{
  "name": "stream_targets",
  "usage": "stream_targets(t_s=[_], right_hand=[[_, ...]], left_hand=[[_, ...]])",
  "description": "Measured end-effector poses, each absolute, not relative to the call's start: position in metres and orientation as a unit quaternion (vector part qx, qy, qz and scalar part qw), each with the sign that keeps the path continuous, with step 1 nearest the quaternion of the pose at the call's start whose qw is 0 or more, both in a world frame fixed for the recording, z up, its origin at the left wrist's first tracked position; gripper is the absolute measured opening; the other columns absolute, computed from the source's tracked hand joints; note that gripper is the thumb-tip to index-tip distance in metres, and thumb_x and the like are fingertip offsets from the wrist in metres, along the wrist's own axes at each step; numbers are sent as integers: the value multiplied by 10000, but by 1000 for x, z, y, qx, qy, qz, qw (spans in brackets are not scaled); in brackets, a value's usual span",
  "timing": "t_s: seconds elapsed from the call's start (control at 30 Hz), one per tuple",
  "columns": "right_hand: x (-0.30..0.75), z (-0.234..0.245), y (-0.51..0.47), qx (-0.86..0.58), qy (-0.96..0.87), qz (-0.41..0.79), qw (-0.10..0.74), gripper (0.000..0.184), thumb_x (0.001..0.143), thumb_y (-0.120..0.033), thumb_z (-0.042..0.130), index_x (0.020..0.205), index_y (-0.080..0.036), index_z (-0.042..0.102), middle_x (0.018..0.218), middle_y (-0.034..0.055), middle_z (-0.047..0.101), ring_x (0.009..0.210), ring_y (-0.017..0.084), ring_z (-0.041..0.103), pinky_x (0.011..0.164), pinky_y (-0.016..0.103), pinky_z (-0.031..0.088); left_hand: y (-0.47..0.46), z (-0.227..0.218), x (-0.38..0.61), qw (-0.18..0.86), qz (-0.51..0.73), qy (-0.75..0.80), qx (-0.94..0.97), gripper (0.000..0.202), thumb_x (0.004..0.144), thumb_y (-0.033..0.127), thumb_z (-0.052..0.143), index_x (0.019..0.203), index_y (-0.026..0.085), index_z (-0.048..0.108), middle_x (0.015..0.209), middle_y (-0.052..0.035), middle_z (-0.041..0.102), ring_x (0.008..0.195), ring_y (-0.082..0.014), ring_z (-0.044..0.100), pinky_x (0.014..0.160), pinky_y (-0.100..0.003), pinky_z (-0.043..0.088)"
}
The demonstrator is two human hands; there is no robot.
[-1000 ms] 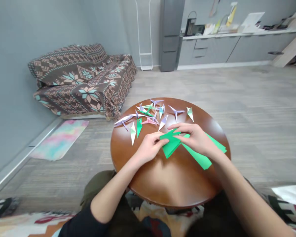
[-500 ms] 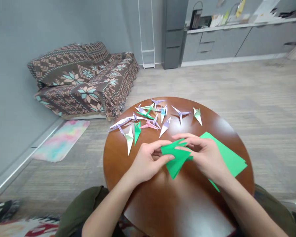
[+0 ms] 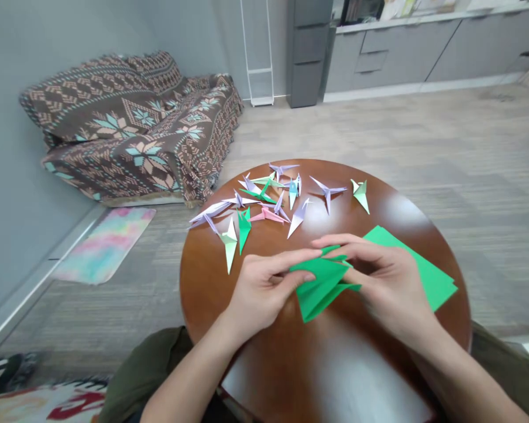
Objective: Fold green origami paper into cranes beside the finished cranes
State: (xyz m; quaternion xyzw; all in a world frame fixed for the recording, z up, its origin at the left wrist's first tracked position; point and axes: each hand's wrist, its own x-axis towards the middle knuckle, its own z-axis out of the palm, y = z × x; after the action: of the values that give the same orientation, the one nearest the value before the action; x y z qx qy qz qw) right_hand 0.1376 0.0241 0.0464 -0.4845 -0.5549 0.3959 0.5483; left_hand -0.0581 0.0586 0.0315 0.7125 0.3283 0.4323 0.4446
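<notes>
Folded green paper [image 3: 320, 285] is sitting between the left hand [image 3: 262, 288] and the right hand [image 3: 390, 282], over the surface [image 3: 286, 364].
From here I'm seeing its point aiming toward the near side; the left is pinching one edge, the right is holding the parted flaps, neither lying nearer.

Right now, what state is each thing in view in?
Held green paper: folded, layers parted
Left hand: pinching held green paper
Right hand: touching its parted layers
Green sheets: flat on table
Pink paper figure: folded, wings spread
Other paper figures: folded
Sofa: covered
Cabinet drawers: shut
</notes>
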Motion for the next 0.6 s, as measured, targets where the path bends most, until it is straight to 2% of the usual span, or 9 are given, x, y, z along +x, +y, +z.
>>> stream_targets(t_s=[0.17, 0.37, 0.6], right_hand=[[140, 44, 24, -489, -539, 405, 554, 136, 792, -165, 802, 763, -288, 853, 1058, 46, 831, 935, 239, 784, 727, 295, 639], [143, 42, 26, -501, -526, 353, 590, 118, 817, -224, 819, 705, -263, 819, 976, 63, 829, 1005, 255, 767, 884, 364, 624], [141, 43, 26, -474, -563, 390, 554, 81, 829, -211, 791, 811, -274, 839, 1107, 67, 814, 1071, 262, 756, 818, 334, 632]], left_hand=[[59, 31, -57, 462, 415, 344, 704, 283, 889, 252, 777, 1167, 233, 823, 1062, -46, 837, 776, -163, 780, 721, -207, 622], [61, 33, -57, 474, 409, 362, 691, 255, 856, 227, 801, 1108, 208, 836, 969, -44, 842, 661, -130, 726, 634, -186, 585], [61, 32, -59, 503, 407, 367, 668, 239, 856, 271, 799, 1081, 194, 820, 892, -37, 820, 653, -136, 699, 618, -208, 568]])
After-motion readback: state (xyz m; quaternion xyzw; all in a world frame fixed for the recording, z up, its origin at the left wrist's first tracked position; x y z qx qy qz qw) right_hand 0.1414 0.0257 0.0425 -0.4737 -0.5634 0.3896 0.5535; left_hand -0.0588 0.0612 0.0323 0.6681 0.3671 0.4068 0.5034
